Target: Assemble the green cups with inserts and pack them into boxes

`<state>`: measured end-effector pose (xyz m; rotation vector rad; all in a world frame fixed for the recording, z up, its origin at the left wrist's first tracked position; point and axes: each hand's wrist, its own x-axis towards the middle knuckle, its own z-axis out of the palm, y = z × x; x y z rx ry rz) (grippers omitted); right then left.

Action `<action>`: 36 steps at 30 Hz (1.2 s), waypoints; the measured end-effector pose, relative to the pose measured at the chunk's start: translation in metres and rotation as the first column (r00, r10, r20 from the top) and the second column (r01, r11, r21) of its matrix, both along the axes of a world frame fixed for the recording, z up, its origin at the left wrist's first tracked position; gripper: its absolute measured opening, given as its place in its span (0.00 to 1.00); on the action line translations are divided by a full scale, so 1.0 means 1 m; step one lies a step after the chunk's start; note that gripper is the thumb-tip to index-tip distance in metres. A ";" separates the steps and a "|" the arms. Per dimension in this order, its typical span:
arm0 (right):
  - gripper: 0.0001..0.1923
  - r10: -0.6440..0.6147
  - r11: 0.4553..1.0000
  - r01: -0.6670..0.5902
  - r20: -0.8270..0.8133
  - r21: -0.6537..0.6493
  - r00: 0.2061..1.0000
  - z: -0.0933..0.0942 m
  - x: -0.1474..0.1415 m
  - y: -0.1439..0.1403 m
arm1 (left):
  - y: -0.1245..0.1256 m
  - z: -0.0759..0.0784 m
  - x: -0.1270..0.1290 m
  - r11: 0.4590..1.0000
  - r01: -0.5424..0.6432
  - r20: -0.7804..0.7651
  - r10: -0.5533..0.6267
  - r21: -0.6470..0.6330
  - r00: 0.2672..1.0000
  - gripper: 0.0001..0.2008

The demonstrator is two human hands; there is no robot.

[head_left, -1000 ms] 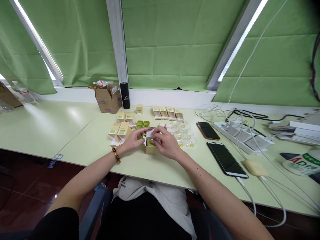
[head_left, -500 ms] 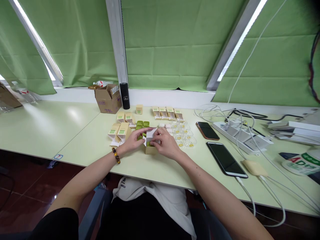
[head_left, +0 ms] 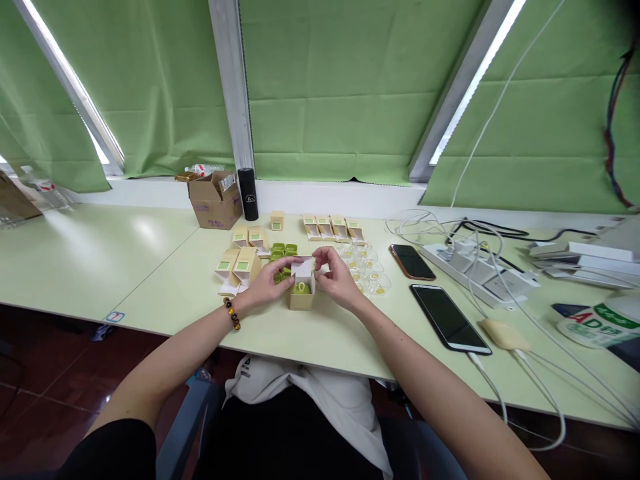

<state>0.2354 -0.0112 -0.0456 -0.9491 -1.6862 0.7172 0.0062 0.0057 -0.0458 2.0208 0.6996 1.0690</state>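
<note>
- Small tan carton (head_left: 301,298): one, upright on the worktop (head_left: 165,267), mouth up, white flaps raised, a green jar (head_left: 301,288) inside.
- Left hand (head_left: 267,283) grips the carton's left side; right hand (head_left: 336,277) pinches the flap on its right.
- Left of the carton: two larger tan boxes (head_left: 239,265); behind it, a row of four.
- Right of the carton: two phones (head_left: 447,317).
- Bare worktop lies between carton and near edge.

A small tan cardboard box (head_left: 302,298) stands upright on the pale green table (head_left: 320,333), its white top flaps open. A round green jar (head_left: 301,289) sits inside, only its lid showing between the flaps.
</note>
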 end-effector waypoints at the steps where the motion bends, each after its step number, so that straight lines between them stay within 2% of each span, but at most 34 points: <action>1: 0.22 0.015 1.000 -0.015 0.017 -0.010 1.000 -0.001 -0.001 0.000 | 0.000 0.000 0.001 1.000 -0.012 -0.004 0.012 0.010 1.000 0.21; 9: 0.31 0.001 0.999 0.003 0.104 -0.040 0.995 -0.006 -0.009 -0.004 | -0.005 -0.002 0.005 0.992 -0.114 -0.076 0.118 0.051 0.990 0.13; 15: 0.30 -0.027 1.000 0.027 0.181 0.000 0.983 -0.007 -0.010 -0.007 | -0.008 -0.002 0.007 0.989 -0.131 -0.068 0.136 0.069 0.988 0.12; 22: 0.25 -0.098 0.993 0.076 0.277 0.088 0.956 -0.001 -0.011 -0.011 | -0.008 -0.007 0.011 0.999 -0.037 0.104 0.039 -0.028 0.994 0.20; 28: 0.19 -0.069 0.980 0.014 0.272 0.197 0.960 0.000 -0.008 -0.012 | -0.007 -0.003 0.009 0.993 -0.057 -0.028 0.061 0.105 0.998 0.07; 33: 0.10 0.035 0.942 -0.096 0.189 0.322 0.981 0.002 -0.004 -0.013 | -0.005 -0.005 0.008 0.984 -0.088 -0.037 0.095 0.156 0.995 0.08; 36: 0.05 0.062 0.921 -0.136 0.208 0.365 0.976 0.000 -0.002 -0.013 | -0.004 -0.006 0.007 0.980 -0.089 -0.045 0.098 0.175 0.994 0.08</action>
